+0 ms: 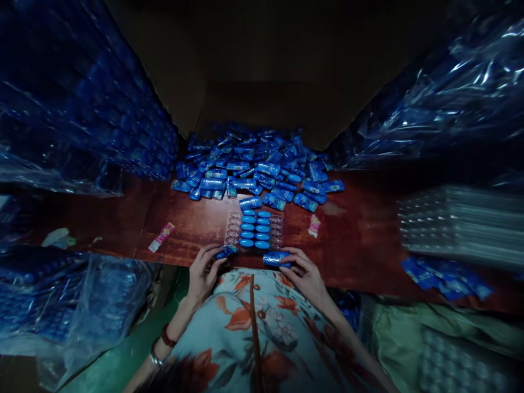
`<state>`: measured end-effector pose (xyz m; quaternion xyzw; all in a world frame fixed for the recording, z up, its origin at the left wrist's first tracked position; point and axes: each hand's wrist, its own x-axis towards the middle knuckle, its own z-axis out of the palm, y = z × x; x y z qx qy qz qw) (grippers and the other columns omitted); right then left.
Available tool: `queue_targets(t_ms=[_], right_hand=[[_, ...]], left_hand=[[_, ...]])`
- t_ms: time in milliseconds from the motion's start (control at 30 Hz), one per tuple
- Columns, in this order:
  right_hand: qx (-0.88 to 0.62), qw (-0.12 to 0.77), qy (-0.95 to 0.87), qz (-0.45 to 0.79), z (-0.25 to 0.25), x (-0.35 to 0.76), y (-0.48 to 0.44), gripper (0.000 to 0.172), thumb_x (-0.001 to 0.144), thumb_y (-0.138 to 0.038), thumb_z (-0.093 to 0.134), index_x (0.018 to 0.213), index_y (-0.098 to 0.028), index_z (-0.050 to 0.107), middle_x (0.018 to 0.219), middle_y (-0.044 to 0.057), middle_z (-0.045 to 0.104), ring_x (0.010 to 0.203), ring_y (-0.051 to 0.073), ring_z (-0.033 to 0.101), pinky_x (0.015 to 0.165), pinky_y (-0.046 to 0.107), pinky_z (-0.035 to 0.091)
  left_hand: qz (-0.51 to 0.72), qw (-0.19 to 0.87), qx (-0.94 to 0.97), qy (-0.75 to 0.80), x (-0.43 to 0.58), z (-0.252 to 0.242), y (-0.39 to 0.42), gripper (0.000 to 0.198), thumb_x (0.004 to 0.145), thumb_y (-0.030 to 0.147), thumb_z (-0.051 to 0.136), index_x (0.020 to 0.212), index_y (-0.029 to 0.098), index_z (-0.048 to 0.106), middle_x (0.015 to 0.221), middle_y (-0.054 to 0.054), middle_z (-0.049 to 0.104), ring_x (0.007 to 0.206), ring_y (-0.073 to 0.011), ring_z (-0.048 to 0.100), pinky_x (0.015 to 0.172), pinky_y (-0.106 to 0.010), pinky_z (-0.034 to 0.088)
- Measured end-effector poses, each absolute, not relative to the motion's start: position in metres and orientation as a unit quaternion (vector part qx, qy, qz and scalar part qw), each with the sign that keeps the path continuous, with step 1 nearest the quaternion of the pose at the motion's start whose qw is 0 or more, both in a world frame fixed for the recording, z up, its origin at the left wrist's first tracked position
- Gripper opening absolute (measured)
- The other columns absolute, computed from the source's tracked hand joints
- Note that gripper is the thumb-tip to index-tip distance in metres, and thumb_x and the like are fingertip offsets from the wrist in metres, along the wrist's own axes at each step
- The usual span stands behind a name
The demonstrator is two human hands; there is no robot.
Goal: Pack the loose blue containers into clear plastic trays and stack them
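Left hand (206,267) pinches 1 pack (227,251), right hand (306,272) a 2nd pack (275,258), beside the tray (233,225), presumably keeping reaches short.

An orange-flowered aqua top (241,338) shows — with dark-red beads (166,335), a silver bangle (154,356).
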<state>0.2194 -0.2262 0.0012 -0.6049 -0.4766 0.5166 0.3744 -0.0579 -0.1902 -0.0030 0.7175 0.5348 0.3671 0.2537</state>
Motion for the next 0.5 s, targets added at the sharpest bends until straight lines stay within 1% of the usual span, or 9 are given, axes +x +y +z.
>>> queue_targets(t_ms=[67, 133, 267, 333, 433, 500], right_hand=[[-0.613, 0.372, -0.455, 0.528, -0.0027, 0.2197, -0.2265, 0.02, 0.074, -0.04, 0.066, 0.078, -0.02, 0.064, 0.115, 0.009, 0.055, 0.1, 0.019, 0.058, 0.07, 0.026, 0.053], [-0.615, 0.366, -0.455, 0.53, -0.0038, 0.2207, -0.2259, 0.021, 0.074, -0.04, 0.066, 0.077, -0.02, 0.065, 0.114, 0.009, 0.056, 0.1, 0.019, 0.058, 0.071, 0.027, 0.054], [-0.598, 0.338, -0.507, 0.52, -0.0018, 0.2237, -0.2243, 0.019, 0.077, -0.036, 0.064, 0.089, -0.022, 0.067, 0.118, 0.01, 0.056, 0.101, 0.02, 0.059, 0.072, 0.029, 0.054], [-0.59, 0.32, -0.556, 0.49, -0.001, 0.2253, -0.2243, 0.02, 0.079, -0.033, 0.063, 0.096, -0.024, 0.068, 0.12, 0.009, 0.056, 0.104, 0.021, 0.058, 0.078, 0.033, 0.054], [-0.573, 0.291, -0.631, 0.433, -0.0001, 0.2271, -0.2255, 0.026, 0.082, -0.027, 0.057, 0.107, -0.027, 0.066, 0.123, 0.008, 0.056, 0.113, 0.022, 0.055, 0.094, 0.039, 0.047], [-0.564, 0.274, -0.659, 0.415, 0.0021, 0.2275, -0.2262, 0.029, 0.086, -0.024, 0.052, 0.111, -0.028, 0.064, 0.125, 0.007, 0.055, 0.114, 0.021, 0.054, 0.096, 0.039, 0.045]], left_hand=[[0.373, 0.271, 0.691, 0.556, -0.0564, -0.0005, -0.1904, 0.013, 0.084, 0.026, 0.059, 0.093, 0.019, 0.063, 0.1, -0.006, 0.061, 0.091, -0.0172, 0.062, 0.076, -0.027, 0.052], [0.366, 0.282, 0.68, 0.569, -0.0555, 0.0023, -0.1904, 0.011, 0.083, 0.028, 0.06, 0.088, 0.019, 0.064, 0.101, -0.007, 0.06, 0.092, -0.0176, 0.062, 0.076, -0.027, 0.052], [0.344, 0.307, 0.681, 0.569, -0.0558, 0.0058, -0.1906, 0.014, 0.082, 0.027, 0.062, 0.093, 0.02, 0.064, 0.107, -0.007, 0.059, 0.101, -0.0193, 0.059, 0.084, -0.03, 0.051], [0.334, 0.316, 0.687, 0.563, -0.0561, 0.0061, -0.1911, 0.015, 0.081, 0.027, 0.063, 0.095, 0.02, 0.065, 0.109, -0.008, 0.059, 0.102, -0.0193, 0.059, 0.084, -0.031, 0.051], [0.324, 0.321, 0.698, 0.552, -0.0554, 0.0066, -0.1917, 0.015, 0.082, 0.027, 0.063, 0.096, 0.021, 0.065, 0.11, -0.008, 0.059, 0.1, -0.019, 0.06, 0.08, -0.029, 0.053], [0.326, 0.319, 0.702, 0.548, -0.0542, 0.0079, -0.1916, 0.015, 0.081, 0.028, 0.064, 0.094, 0.02, 0.065, 0.11, -0.008, 0.059, 0.099, -0.0193, 0.061, 0.077, -0.028, 0.054]])
